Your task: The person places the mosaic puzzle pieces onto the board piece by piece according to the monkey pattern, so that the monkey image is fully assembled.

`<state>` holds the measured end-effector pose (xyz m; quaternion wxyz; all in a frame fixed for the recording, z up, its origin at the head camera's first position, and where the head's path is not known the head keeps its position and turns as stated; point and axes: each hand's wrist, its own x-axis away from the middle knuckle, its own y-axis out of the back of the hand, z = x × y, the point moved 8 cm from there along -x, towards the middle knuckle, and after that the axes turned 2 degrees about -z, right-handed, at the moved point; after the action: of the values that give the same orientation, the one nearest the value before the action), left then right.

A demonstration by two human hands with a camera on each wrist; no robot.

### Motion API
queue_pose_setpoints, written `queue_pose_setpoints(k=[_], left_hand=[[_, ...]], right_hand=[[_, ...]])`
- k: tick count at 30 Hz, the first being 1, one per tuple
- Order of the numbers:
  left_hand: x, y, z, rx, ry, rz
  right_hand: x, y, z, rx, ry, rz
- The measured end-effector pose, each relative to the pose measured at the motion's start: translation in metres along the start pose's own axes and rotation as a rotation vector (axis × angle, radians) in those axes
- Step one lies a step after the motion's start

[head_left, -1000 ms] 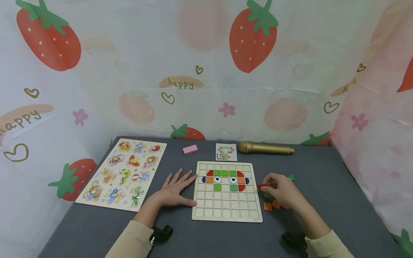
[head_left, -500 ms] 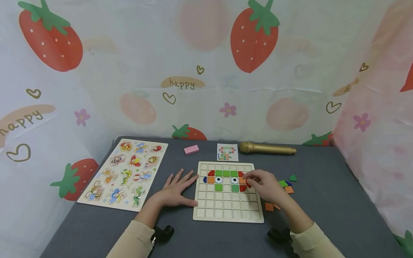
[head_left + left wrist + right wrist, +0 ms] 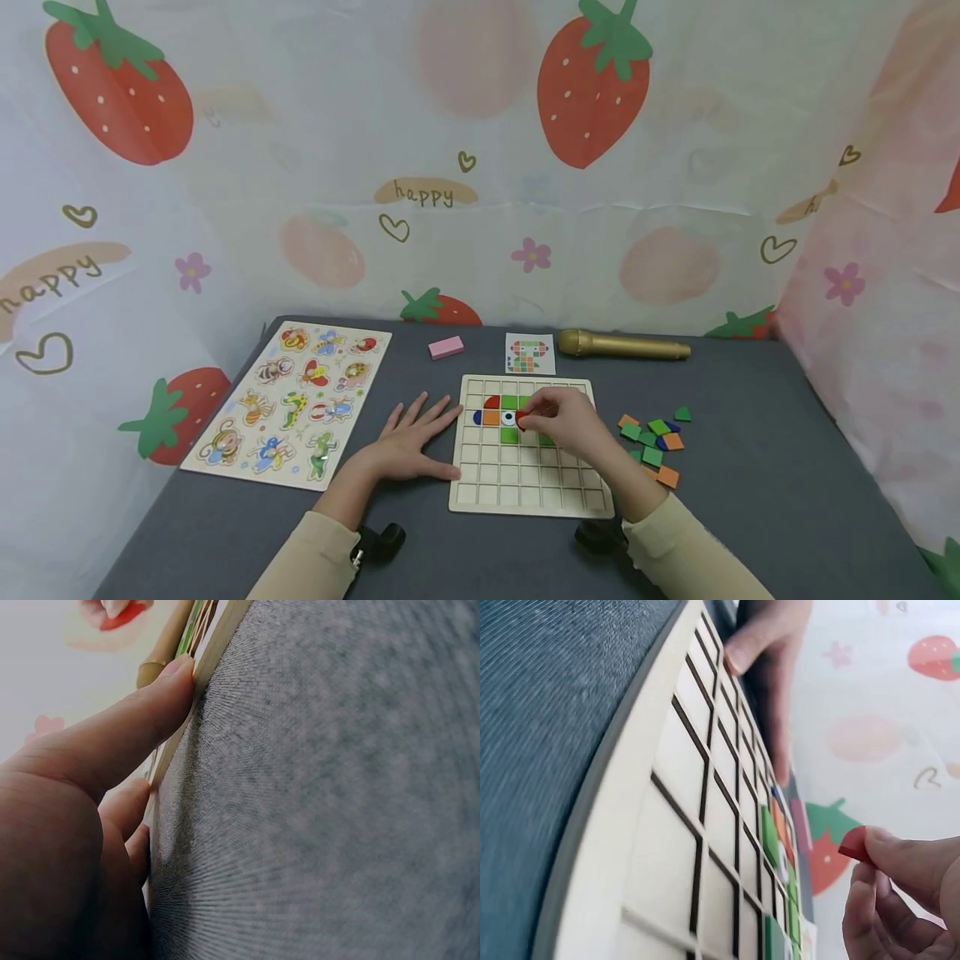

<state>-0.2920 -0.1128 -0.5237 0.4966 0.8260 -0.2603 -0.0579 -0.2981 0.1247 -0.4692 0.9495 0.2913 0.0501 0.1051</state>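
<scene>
Leftward across the board (image 3: 489, 494) comes the right hand (image 3: 566, 427), fingers pinching a red piece (image 3: 854, 844) above it — eye tile (image 3: 508, 418) just to the piece's left — while the left hand (image 3: 405, 446), fingers spread, touches the board's edge.

Two hands (image 3: 403, 448) (image 3: 566, 423), two boards (image 3: 491, 475) (image 3: 277, 408), one card (image 3: 529, 354), one microphone (image 3: 624, 344), one pink block (image 3: 446, 348)

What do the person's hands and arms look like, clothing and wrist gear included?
The left hand and right hand are ungloved. The left sleeve and right sleeve are pale beige. A black left device and black right device show beside the cuffs.
</scene>
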Motion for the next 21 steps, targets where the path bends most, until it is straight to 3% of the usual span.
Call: queue_pose_setpoints(k=[21], left_hand=[[0.001,0.001,0.0,-0.002,-0.004,0.001]], right_hand=[[-0.024,-0.052,0.011,0.183,0.035,0.054]])
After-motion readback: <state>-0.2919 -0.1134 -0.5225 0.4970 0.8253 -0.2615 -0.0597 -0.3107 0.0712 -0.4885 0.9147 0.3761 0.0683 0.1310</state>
